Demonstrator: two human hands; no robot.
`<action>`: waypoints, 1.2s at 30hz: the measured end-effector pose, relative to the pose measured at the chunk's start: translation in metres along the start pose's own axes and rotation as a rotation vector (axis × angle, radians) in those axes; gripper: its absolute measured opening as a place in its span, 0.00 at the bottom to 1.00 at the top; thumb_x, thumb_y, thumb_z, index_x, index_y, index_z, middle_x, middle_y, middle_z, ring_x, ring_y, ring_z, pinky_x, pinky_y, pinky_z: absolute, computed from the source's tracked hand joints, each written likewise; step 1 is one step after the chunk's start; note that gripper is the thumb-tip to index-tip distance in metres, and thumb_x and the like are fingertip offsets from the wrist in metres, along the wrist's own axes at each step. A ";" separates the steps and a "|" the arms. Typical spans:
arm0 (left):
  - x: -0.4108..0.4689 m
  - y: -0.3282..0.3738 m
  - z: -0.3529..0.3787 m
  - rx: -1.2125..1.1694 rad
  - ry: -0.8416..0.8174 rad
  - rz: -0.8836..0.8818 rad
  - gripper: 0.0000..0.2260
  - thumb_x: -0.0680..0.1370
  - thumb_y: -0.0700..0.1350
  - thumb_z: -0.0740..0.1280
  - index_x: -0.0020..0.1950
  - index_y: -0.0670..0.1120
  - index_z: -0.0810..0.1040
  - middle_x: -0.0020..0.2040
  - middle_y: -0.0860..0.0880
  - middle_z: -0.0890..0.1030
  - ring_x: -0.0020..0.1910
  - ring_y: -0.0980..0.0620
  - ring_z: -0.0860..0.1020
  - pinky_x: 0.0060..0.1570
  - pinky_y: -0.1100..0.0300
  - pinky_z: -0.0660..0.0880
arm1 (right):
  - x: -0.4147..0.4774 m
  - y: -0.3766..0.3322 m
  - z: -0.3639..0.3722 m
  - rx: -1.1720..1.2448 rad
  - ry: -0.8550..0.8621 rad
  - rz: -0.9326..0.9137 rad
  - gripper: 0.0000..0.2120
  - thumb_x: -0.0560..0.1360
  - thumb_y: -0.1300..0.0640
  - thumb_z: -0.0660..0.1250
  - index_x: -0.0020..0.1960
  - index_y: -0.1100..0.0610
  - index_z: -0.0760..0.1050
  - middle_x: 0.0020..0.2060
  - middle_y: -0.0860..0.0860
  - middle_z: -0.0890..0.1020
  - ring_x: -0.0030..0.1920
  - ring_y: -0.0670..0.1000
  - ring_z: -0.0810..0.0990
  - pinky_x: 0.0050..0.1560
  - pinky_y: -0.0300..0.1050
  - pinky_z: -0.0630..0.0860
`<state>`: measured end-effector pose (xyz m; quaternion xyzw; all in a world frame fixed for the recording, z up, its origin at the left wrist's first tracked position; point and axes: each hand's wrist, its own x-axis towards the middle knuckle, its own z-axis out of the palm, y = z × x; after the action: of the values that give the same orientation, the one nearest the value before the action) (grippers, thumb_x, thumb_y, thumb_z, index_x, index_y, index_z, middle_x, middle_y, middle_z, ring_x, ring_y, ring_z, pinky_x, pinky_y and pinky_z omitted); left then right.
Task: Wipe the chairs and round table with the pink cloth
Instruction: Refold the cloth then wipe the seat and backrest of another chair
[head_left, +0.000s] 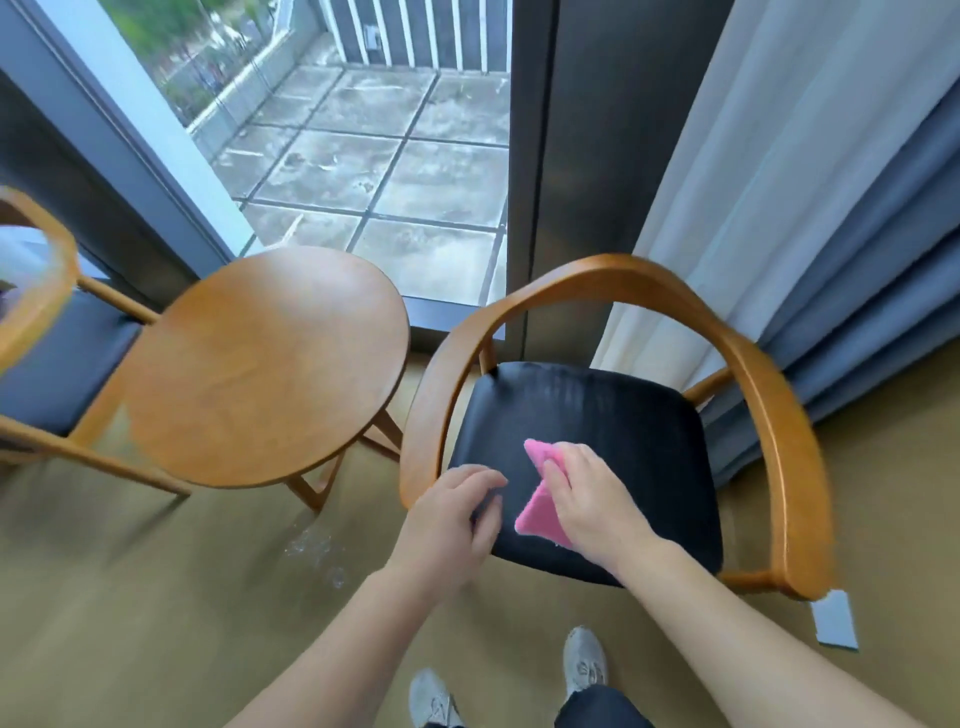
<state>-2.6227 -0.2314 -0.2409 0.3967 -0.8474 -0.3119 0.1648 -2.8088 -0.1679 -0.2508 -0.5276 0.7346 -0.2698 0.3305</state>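
A wooden armchair with a black seat stands at the right. My right hand presses the pink cloth flat on the front left part of that seat. My left hand grips the seat's front left edge, fingers curled over it. The round wooden table stands to the left of this chair. A second wooden chair with a dark seat sits at the far left, partly cut off by the frame.
A glass door behind the table looks onto a tiled balcony. White and blue curtains hang close behind the right chair. A grey pad lies on the floor by the chair's right arm. My shoes stand near the chair's front.
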 end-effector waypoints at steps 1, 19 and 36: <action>0.002 0.015 -0.009 -0.013 -0.029 -0.020 0.10 0.79 0.46 0.64 0.60 0.50 0.78 0.54 0.61 0.75 0.53 0.66 0.71 0.55 0.77 0.65 | -0.009 -0.014 -0.009 -0.024 -0.043 -0.038 0.18 0.82 0.47 0.55 0.71 0.41 0.64 0.57 0.40 0.71 0.57 0.44 0.72 0.56 0.40 0.75; 0.029 0.091 -0.047 -0.270 0.212 -0.189 0.04 0.76 0.49 0.69 0.50 0.58 0.80 0.63 0.67 0.69 0.64 0.65 0.66 0.53 0.72 0.72 | 0.012 -0.071 -0.108 -0.276 -0.241 -0.334 0.09 0.78 0.55 0.67 0.58 0.50 0.76 0.47 0.46 0.80 0.46 0.47 0.80 0.49 0.35 0.79; 0.033 -0.048 -0.090 -0.304 0.057 -0.411 0.23 0.75 0.38 0.65 0.65 0.57 0.68 0.54 0.58 0.76 0.51 0.60 0.76 0.52 0.60 0.76 | 0.094 -0.105 -0.002 -0.349 -0.292 -0.278 0.13 0.79 0.59 0.64 0.59 0.49 0.66 0.53 0.46 0.71 0.43 0.47 0.77 0.42 0.42 0.80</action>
<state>-2.5695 -0.3163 -0.2040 0.5399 -0.6874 -0.4514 0.1797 -2.7689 -0.2891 -0.1907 -0.7056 0.6350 -0.1029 0.2971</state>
